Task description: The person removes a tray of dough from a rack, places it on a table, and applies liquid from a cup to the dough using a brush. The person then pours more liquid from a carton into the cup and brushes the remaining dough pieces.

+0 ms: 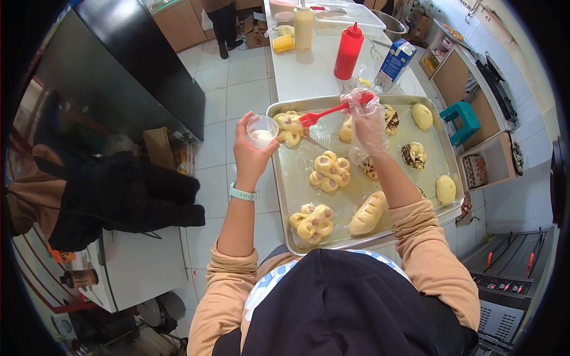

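My left hand [252,145] is bare and closed around a small clear plastic cup [262,132] with a pale liquid in it, beside the left rim of a metal baking tray [371,237]. In a clear plastic glove, my right hand [366,121] grips a red pastry brush [328,111]. Its bristles are at the shaped dough with sausage pieces [290,127] in the tray's far left corner. Nearer me lie two similar sausage buns [330,171] and a slashed oval loaf [368,212]. Round dough pieces [422,117] and chocolate-topped ones [414,155] sit on the right, partly behind my right arm.
Beyond the tray, a white table [320,77] bears a red squeeze bottle [348,51], a cream-filled squeeze bottle [303,28], a blue carton [396,62] and a plastic container [356,15]. A teal stool [460,123] stands right. Another person's legs [224,26] show at the back.
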Motion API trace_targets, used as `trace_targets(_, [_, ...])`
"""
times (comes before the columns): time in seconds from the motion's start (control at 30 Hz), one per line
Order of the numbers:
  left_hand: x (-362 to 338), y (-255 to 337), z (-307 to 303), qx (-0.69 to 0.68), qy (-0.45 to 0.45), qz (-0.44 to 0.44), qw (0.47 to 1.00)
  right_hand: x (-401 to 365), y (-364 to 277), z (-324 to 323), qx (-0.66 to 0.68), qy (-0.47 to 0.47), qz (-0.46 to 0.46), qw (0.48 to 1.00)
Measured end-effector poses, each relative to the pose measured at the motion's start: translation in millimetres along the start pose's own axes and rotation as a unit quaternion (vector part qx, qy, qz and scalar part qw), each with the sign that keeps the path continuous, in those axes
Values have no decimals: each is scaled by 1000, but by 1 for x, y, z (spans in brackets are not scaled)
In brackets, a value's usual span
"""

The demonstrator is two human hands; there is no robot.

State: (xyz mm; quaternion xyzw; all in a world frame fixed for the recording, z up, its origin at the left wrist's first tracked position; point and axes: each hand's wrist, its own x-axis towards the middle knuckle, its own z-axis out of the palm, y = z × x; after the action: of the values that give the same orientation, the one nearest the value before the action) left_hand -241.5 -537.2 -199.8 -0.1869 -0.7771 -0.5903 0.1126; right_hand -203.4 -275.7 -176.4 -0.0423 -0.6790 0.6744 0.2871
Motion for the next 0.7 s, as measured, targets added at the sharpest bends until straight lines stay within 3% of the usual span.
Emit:
trace_targets(0.2, [2,-1,0,-7,9,2,1000,11,4,0,-2,35,-48,998])
trace_targets(0.27, [0,-1,-1,-11,13,5,1000,14,3,-2,39,110,0,993])
trace_targets(0.37, [-1,2,-3,-17,28,-15,999,15,15,-6,-38,36,5,999])
trace_targets(0.5, [-2,-1,-5,-33,36,-15,999,14,14,-3,-1,105,18,994])
trace_targets(0.63, [-4,-3,-5,-27,31,-18,999,15,14,1,-66,54,4,996])
trace_targets(0.7, [-2,-3,-5,-38,35,-16,999,19,11,8,70,115,-16,991])
